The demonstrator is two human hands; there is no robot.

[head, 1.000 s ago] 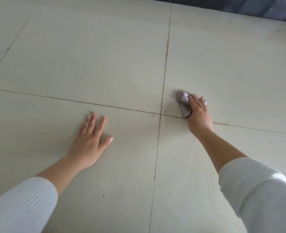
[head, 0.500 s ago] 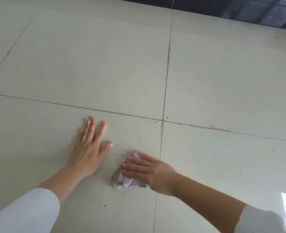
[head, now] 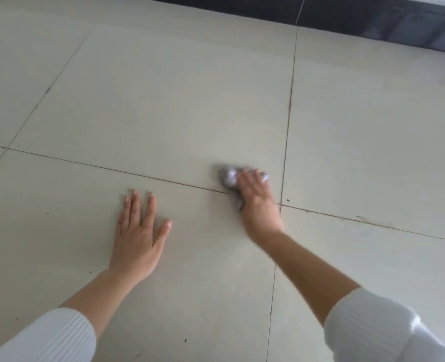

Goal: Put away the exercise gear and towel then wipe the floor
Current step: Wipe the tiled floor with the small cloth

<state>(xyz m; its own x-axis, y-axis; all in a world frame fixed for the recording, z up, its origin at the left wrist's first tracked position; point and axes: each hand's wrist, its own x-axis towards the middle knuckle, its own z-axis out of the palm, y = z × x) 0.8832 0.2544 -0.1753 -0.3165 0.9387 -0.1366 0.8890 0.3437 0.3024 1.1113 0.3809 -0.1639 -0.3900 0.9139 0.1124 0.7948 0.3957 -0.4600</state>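
The floor (head: 164,100) is laid in large pale cream tiles, with thin brown grout lines (head: 290,100) crossing just beside the right hand (head: 258,205). Dark specks (head: 288,200) dot the tiles here and there. A dark band (head: 346,19) runs along the far edge of the room. The left hand (head: 140,239) lies flat on a tile, fingers straight and spread. The right hand presses a crumpled grey cloth (head: 228,178) to the floor; through the blur, its fingers seem to curl over it.

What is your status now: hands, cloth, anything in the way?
Left hand flat on floor, open. Right hand on crumpled cloth, grip blurred. Only dark specks nearby.
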